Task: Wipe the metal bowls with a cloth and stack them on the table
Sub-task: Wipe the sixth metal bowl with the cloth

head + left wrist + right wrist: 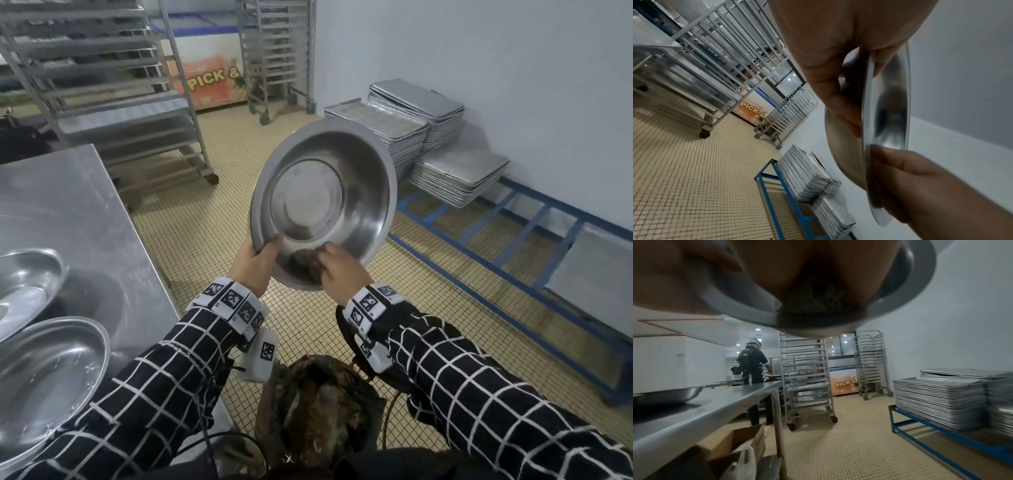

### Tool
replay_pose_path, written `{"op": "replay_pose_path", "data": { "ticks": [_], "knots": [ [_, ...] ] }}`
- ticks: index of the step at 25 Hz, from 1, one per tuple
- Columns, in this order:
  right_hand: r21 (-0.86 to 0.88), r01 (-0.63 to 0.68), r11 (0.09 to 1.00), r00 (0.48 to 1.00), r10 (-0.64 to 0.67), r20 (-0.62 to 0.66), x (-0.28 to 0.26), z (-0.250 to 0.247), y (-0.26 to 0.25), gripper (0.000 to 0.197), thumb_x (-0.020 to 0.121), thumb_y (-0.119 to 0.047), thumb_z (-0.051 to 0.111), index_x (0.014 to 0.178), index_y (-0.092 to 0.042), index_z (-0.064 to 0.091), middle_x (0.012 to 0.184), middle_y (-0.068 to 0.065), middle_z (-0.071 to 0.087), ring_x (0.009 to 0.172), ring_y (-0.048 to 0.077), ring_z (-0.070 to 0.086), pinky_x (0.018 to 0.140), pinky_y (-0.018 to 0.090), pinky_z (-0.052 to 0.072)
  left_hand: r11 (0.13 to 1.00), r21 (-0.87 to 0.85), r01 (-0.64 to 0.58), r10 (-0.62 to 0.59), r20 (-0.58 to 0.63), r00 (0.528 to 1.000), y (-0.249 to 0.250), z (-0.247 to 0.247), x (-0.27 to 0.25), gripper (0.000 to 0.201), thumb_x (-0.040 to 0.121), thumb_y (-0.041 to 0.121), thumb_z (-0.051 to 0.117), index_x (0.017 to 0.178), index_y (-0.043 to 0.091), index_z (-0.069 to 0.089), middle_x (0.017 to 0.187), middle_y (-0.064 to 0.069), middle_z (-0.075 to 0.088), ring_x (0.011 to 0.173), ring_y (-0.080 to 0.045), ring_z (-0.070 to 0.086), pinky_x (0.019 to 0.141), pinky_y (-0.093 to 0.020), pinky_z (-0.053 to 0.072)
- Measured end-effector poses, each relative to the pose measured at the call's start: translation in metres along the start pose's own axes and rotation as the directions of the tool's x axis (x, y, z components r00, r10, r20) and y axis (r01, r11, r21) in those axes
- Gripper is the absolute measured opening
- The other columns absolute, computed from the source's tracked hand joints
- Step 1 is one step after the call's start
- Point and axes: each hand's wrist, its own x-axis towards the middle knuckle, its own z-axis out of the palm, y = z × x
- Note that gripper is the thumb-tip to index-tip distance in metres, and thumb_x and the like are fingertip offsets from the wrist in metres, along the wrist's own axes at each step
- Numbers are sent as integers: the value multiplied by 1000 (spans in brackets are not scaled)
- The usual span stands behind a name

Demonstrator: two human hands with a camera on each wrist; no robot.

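A wide metal bowl [329, 202] is held up over the floor, tilted so its inside faces me. My left hand [255, 262] grips its lower left rim [866, 100], thumb inside and fingers behind. My right hand [337, 270] presses a small dark cloth [310, 262] against the bowl's inner wall near the lower rim; the cloth [824, 305] shows dark and bunched under the palm. Two more metal bowls lie on the steel table [68, 205] at my left, one further back [24, 284] and one nearer [48, 380].
Wheeled tray racks [113, 85] stand behind the table and by the far wall [277, 51]. Stacks of baking trays [394, 130] sit on a low blue frame [513, 240] at the right. A dirty bin [318, 411] is below my arms. Another person [754, 363] works further back.
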Motion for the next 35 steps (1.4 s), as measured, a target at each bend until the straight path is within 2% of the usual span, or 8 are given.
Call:
{"op": "replay_pose_path", "data": {
  "ticks": [3,7,10,13,19,26,32,35],
  "knots": [
    [201,-13,980,1000,15,-11,-15,4,-8,21,98,-15,45,98,-4,62,96,-1,50,86,11,49,79,23,40,1000,21,-15,16,-36,999,-9,2,6,40,98,30,47,132,11,48,112,4,59,105,-11,53,64,-3,38],
    [523,66,850,883,194,-427,-28,22,-30,20,97,-15,49,105,-4,65,111,-2,50,98,-4,49,90,9,39,999,-40,-4,2,-52,999,-11,3,7,52,96,36,46,139,7,42,120,-3,61,108,-12,58,59,0,44],
    [353,157,922,908,6,-420,-21,31,-45,26,97,-19,47,114,-9,64,120,3,57,115,13,46,104,25,35,997,-64,-36,33,-35,999,3,5,-5,32,98,32,44,107,7,61,73,9,66,66,-1,64,49,-5,43],
    [153,181,971,961,-141,-240,-12,23,-28,43,101,-34,31,133,-14,52,140,4,50,135,18,35,114,33,24,990,-138,-40,37,-27,999,17,3,-18,21,98,29,45,81,23,54,71,16,57,61,6,54,48,0,39],
    [-351,-12,936,996,-20,-88,11,10,24,69,92,-51,5,148,-16,26,156,8,23,144,27,18,117,43,14,988,-85,-129,126,-44,991,15,-9,-13,19,98,32,43,114,25,52,93,22,58,89,5,56,76,-5,42],
    [63,36,997,925,-10,-381,-22,44,-47,49,100,-47,19,125,-22,53,129,-1,55,125,17,45,107,44,33,983,-149,-104,79,-163,983,11,-4,-10,36,99,35,42,119,8,54,88,13,60,85,0,58,60,-1,44],
    [318,-275,907,835,390,-388,-7,31,4,63,99,-46,21,150,-23,-8,154,-3,-25,142,20,-18,118,44,6,978,-200,-54,20,-168,986,9,-2,-15,47,98,39,43,126,3,52,93,0,65,74,-4,58,50,-5,44],
    [553,-208,807,751,493,-439,0,4,16,69,98,-39,39,152,-23,-2,159,1,7,142,25,22,103,32,37,965,-261,4,-39,-129,991,4,-6,-19,34,98,37,45,110,9,59,85,-1,68,74,-15,66,59,-21,54]
  ]
}}
